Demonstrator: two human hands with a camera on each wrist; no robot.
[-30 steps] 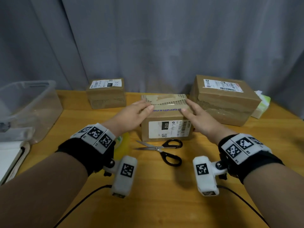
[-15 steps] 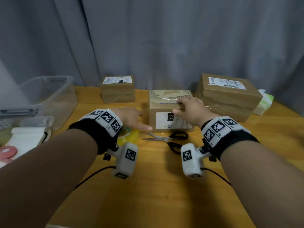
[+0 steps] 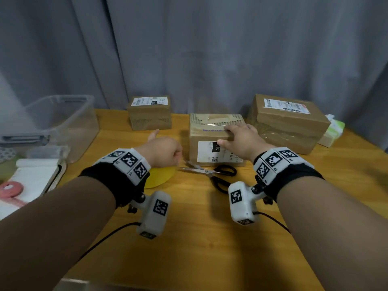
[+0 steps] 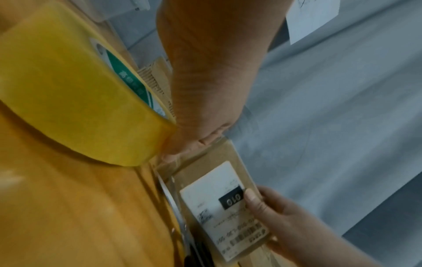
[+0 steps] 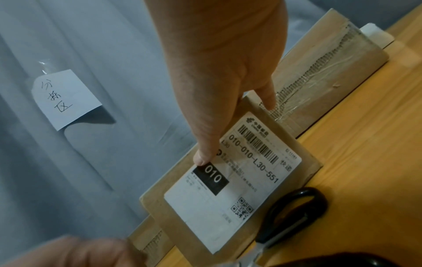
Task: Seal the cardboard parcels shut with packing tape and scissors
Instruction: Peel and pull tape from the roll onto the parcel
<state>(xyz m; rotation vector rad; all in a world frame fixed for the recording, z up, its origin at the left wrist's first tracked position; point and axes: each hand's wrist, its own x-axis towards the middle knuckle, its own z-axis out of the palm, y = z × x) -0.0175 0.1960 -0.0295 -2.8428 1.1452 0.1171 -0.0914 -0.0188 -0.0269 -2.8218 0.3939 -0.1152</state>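
The right hand (image 3: 241,139) clasps the box (image 3: 201,136) by its top front edge, a sound hold: probably light, stiff cardboard. The left hand (image 3: 161,151) curls over tape (image 3: 159,178) left of the box, hold unclear.

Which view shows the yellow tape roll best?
Left wrist: the tape roll fills the frame's left, green-printed core visible, beside the left hand. Head shows only a yellow sliver past that hand's wrist; right wrist does not show it.

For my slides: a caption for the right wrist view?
Right hand holds the labelled parcel, scissors lying beside it on the wooden table.
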